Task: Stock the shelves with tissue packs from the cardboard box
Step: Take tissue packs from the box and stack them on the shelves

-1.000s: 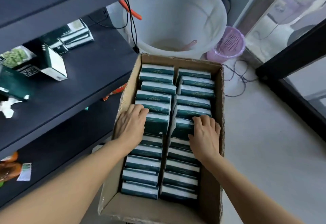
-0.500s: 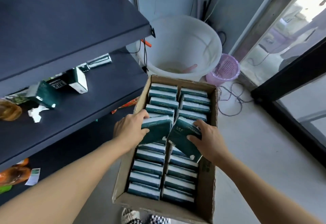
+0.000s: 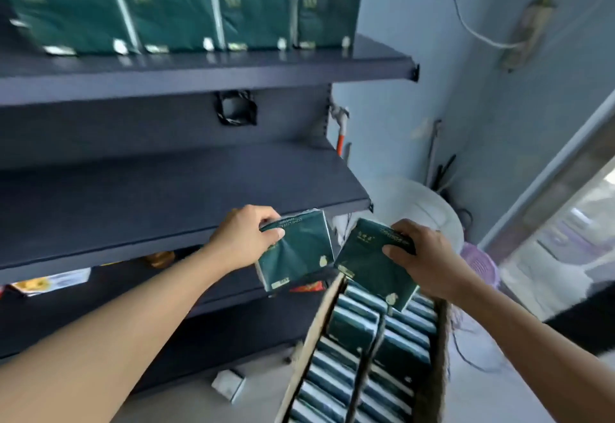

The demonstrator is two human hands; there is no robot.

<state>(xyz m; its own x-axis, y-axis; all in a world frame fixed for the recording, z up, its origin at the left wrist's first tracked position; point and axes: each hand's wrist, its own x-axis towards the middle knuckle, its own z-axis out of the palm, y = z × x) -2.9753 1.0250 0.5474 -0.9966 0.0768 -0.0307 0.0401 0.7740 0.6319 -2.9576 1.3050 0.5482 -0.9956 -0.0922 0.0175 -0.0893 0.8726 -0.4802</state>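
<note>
Above the open cardboard box (image 3: 317, 332), both hands are carrying one tissue pack each, so the step in hand looks like the carry from box to shelving. The left hand (image 3: 244, 237) is gripping the top edge of the left tissue pack (image 3: 296, 252), thumb on its front face and fingers curling behind it, and that pack is hanging just in front of the lip of the middle shelf (image 3: 159, 199), near its right end. The right hand (image 3: 422, 256) is pinching the upper corner of the right tissue pack (image 3: 369, 262), which is tilting and hanging over the far end of the box, just beside the other pack; whether the two packs are touching is hard to say through the blur. More dark green packs are standing on edge in two rows inside the box, so much of the stock is waiting. On the top shelf (image 3: 206, 69) a row of stocked packs (image 3: 173, 13) is already standing upright, face out, while the middle shelf is showing a bare dark surface in front of the hands. The next move is probably calling for lifting each pack over the shelf lip, turning it upright with its face outward and setting it down square, one beside the other, before letting go. The tilted right pack is likely needing the larger turn.
</note>
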